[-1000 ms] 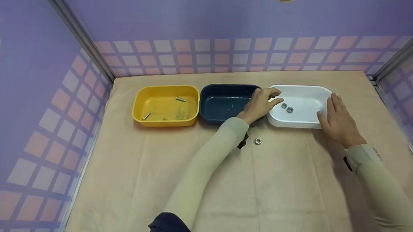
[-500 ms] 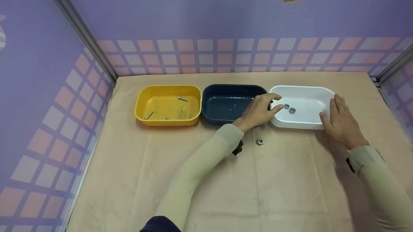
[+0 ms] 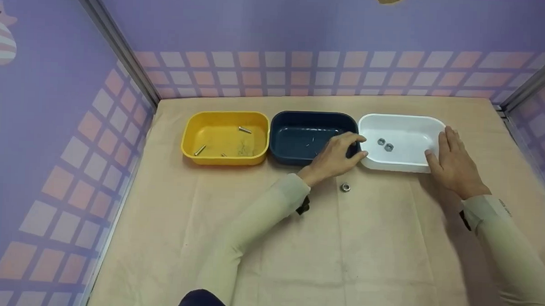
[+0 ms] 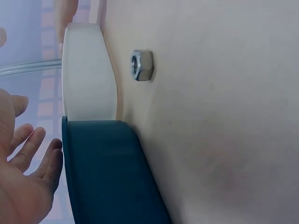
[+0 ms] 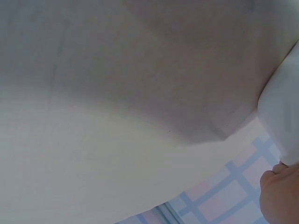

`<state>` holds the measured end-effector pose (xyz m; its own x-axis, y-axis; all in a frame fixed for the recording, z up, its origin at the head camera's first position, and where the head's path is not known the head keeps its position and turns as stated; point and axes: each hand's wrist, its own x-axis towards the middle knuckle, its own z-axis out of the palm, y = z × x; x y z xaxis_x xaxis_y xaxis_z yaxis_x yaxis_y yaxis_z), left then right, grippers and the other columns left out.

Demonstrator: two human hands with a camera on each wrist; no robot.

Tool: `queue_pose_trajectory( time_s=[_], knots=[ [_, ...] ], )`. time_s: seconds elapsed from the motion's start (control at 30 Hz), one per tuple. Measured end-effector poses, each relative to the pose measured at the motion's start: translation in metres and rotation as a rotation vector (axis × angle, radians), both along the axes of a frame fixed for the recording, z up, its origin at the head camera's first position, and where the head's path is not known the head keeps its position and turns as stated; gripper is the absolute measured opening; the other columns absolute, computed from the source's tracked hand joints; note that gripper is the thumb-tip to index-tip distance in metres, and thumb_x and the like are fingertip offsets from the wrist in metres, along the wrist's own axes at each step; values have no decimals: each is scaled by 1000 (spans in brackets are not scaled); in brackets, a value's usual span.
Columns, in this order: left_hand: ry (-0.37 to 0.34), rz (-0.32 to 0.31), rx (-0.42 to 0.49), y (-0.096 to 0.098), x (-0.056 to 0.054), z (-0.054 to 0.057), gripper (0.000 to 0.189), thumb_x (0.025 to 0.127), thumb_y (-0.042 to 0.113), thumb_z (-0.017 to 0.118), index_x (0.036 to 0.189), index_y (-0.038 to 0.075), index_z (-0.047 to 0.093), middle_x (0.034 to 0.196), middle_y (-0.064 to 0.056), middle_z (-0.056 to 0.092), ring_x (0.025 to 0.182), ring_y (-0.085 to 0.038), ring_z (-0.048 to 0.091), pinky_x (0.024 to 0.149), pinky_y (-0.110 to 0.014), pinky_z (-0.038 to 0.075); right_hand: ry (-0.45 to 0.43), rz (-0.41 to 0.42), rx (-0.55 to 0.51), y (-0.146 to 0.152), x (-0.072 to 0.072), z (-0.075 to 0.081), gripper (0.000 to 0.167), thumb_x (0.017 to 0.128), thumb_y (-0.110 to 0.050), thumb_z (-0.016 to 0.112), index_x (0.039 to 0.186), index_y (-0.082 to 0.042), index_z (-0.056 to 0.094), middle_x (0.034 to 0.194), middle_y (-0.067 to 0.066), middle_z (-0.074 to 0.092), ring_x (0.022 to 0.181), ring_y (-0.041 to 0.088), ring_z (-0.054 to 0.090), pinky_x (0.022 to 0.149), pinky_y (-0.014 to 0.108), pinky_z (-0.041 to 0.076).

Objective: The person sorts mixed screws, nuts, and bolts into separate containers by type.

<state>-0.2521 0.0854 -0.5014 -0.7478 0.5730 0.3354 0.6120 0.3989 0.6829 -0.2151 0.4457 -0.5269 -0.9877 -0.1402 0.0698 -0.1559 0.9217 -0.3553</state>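
My left hand (image 3: 333,155) hovers over the right end of the dark blue tray (image 3: 279,158), thumb and forefinger apart with nothing between them. Their tips reach the near left rim of the white tray (image 3: 394,166). Two hex nuts, one of them this nut (image 3: 389,147), lie inside the white tray. Against that tray's right end rests my right hand (image 3: 455,166), fingers straight. Another hex nut (image 4: 142,65) sits on the cloth in front of the trays, large in the left wrist view. The right wrist view shows only part of the right hand (image 5: 280,193) beside the white tray.
A yellow tray (image 3: 222,160) at the left holds several screws, such as this screw (image 3: 200,150). Small bright marks in the dark blue tray are too small to identify. A beige cloth (image 3: 305,254) covers the table. Purple checked panels (image 3: 304,27) enclose the back and sides.
My left hand has drawn back leftward and nearer to me, from over the white tray to its left rim. The right hand stays at the white tray. The head view has shifted slightly.
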Motion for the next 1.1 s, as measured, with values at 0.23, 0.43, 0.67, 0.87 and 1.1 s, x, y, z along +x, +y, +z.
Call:
queue_pose_trajectory(
  time_s=[0.23,0.43,0.67,0.87,1.1],
  knots=[
    [1,-65,44,-6,15,-6,35,105,19,70,136,1,67,129,-14,71,117,-27,68,104,-34,56,14,-2,9,0,0,-1,83,114,-47,29,164,16,8,175,35,-1,162,54,-2,131,68,9],
    [-3,-108,55,-10,25,-11,36,105,17,70,136,-2,66,126,-14,70,110,-27,67,99,-38,58,6,-5,16,2,0,-1,84,113,-48,29,164,16,6,175,35,-2,163,54,-3,132,67,8],
    [-3,-109,63,-20,37,-16,36,106,21,69,135,0,68,128,-13,72,111,-22,67,101,-36,58,1,-9,23,2,-1,-1,84,113,-48,29,165,15,5,175,34,-3,163,53,-3,132,67,8],
    [-22,-116,42,-28,44,-26,35,105,20,70,134,1,69,129,-15,72,120,-28,69,107,-27,54,6,-1,11,1,-2,-2,84,113,-48,29,164,15,4,175,34,-3,163,53,-3,132,66,7],
    [-67,-134,-27,-35,48,-42,34,104,17,72,132,-2,69,129,-15,72,118,-27,71,103,-31,58,7,0,-7,1,-1,0,85,114,-47,29,164,16,4,174,35,-3,162,54,-3,132,68,7]
  ],
)
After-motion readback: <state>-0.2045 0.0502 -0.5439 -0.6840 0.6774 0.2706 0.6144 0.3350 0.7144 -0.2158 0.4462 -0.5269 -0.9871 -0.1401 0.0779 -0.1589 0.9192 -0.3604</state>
